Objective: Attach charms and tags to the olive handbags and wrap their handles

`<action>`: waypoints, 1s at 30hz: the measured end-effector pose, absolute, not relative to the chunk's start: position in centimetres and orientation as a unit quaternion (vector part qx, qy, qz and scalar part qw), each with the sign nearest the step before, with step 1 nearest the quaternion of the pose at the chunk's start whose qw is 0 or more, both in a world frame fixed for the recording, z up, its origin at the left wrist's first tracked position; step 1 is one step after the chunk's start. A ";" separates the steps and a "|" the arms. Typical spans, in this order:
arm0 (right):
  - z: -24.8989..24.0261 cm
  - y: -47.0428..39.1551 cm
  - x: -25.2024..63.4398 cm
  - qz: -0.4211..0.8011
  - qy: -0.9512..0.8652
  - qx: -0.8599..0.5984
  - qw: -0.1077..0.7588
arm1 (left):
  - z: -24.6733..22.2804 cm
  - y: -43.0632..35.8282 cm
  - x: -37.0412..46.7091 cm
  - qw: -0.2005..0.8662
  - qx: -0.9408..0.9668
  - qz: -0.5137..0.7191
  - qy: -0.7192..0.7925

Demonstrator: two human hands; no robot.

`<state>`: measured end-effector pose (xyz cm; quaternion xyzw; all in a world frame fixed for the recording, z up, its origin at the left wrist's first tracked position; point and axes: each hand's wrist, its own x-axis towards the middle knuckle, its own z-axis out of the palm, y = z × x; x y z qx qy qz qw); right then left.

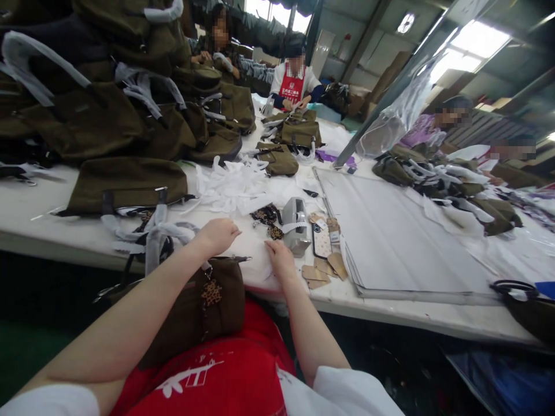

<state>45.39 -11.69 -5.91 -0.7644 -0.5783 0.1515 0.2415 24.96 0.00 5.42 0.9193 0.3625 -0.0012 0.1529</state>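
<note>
Above the table's front edge, my left hand (218,236) is closed in a pinch; whatever its fingertips hold is too small to make out. Just right of it, my right hand (281,260) has thumb and fingers pressed together, close to a grey tape dispenser (296,222) with a pale strip across it. An olive-brown handbag (223,306) rests against my lap under my left forearm, its handle wrapped in white padding. From it hangs a leopard-patterned charm (211,293). Beyond my hands lie dark patterned straps or charms (266,215).
Olive bags (82,115) are heaped at the left, with one bag (128,182) in front. White wrapping scraps (229,182) cover mid-table. A phone (321,240) and brown tags (315,273) lie right of the dispenser, beside a large white board (399,231). A co-worker (295,81) sits opposite.
</note>
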 end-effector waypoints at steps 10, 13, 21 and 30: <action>-6.0 -11.7 44.3 0.115 -0.593 -0.758 0.248 | 5.4 -4.6 19.5 0.168 0.887 0.007 0.431; -6.0 -11.7 44.0 0.105 -0.598 -0.755 0.247 | 5.4 -5.1 19.2 0.172 0.879 0.004 0.444; -6.8 -11.0 44.6 0.089 -0.598 -0.752 0.263 | 5.7 -5.7 23.0 0.169 0.887 -0.010 0.430; -6.4 -10.8 44.6 0.084 -0.585 -0.761 0.268 | 10.7 -3.3 12.7 0.209 0.772 0.182 0.572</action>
